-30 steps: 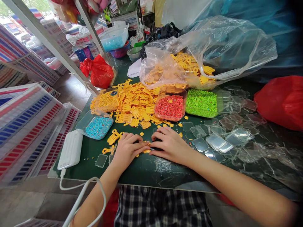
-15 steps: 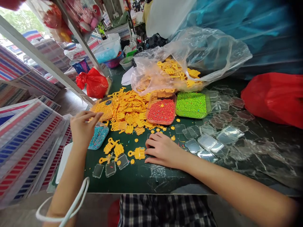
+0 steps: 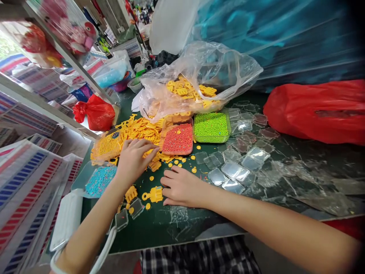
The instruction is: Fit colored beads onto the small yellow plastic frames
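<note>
Open tabletop (image 3: 148,232) runs toward the near edge below the right hand (image 3: 182,186). Past the left hand (image 3: 137,160), heaped yellow plastic pieces (image 3: 139,129) and the tray of red beads (image 3: 178,139) stand in the way. Clear plastic squares (image 3: 232,171) crowd the right hand's far side, and the tray of blue beads (image 3: 99,180) sits just beside the left wrist.

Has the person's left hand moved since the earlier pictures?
Yes. The left hand has moved forward: it now sits beside the tray of red beads, over loose yellow plastic pieces, not well in front of that tray.
</note>
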Motion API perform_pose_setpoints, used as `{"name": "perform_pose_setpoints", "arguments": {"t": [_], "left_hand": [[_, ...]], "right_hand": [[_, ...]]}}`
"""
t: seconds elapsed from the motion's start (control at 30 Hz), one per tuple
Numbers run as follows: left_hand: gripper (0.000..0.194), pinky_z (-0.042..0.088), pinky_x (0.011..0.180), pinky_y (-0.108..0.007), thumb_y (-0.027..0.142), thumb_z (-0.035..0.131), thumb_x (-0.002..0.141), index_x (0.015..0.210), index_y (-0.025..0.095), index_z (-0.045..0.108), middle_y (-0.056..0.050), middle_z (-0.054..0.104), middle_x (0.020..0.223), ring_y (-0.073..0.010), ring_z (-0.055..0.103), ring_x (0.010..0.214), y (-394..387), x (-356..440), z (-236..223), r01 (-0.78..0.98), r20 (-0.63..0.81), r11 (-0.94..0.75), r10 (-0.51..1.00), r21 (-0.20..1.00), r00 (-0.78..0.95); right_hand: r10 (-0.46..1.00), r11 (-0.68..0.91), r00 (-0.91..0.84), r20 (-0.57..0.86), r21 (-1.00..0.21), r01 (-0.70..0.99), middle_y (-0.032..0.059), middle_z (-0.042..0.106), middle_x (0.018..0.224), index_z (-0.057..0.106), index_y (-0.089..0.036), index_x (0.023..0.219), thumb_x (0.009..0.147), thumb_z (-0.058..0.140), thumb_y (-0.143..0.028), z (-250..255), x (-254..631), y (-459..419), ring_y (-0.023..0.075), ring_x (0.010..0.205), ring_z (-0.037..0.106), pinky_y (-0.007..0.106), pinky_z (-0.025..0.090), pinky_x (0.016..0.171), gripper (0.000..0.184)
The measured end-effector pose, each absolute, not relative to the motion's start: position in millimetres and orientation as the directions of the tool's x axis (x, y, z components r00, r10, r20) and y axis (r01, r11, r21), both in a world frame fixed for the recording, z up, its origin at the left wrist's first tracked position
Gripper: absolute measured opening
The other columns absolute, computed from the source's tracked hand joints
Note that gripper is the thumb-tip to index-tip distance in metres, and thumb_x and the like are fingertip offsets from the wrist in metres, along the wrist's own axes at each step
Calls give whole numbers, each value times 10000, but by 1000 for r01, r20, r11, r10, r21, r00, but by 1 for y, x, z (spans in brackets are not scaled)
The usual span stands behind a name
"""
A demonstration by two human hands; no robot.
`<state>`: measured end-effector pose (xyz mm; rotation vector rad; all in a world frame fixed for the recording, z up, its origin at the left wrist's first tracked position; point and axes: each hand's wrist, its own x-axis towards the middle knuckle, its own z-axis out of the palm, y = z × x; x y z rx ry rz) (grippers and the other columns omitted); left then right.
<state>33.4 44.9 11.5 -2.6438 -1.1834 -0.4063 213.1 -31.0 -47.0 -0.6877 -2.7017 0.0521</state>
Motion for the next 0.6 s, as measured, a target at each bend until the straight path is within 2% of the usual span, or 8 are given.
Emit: {"name": "perform_pose_setpoints", "arguments": {"t": [0.17,0.3,0.47,0.6], "left_hand": [[265,385,785,-342,392,499,962,941,250,721,-24,722,922,-191,601,844,54,72,10,686,307,-725,641,-61,704],[254,372,829,-360,378,512,959,946,238,723,-33,712,929,-209,585,893,77,100,3,669,183,-735,647,-109,740],[282,369,856,-384,435,623,880,1043,222,712,-77,664,1025,-263,551,999,100,123,-6,658,44,-740,659,-139,751],[260,361,843,-385,442,663,847,953,215,734,-73,648,984,-266,540,982,108,128,-6,644,-5,-755,650,-125,760]], "right_hand": [[463,884,-826,322,-104,455,60,649,920,685,-176,893,907,588,-419,-47,213,-32,231,975,509,350,343,747,262],[445,892,-830,336,-89,443,66,652,926,686,-174,892,907,587,-431,-49,212,-32,234,1000,510,351,347,767,276],[440,891,-814,380,-70,449,70,662,930,693,-169,867,898,603,-418,-49,213,-31,237,988,514,366,365,779,267],[438,892,-818,372,-64,448,74,673,934,700,-175,856,896,606,-416,-47,214,-31,235,972,522,372,375,775,261]]}}
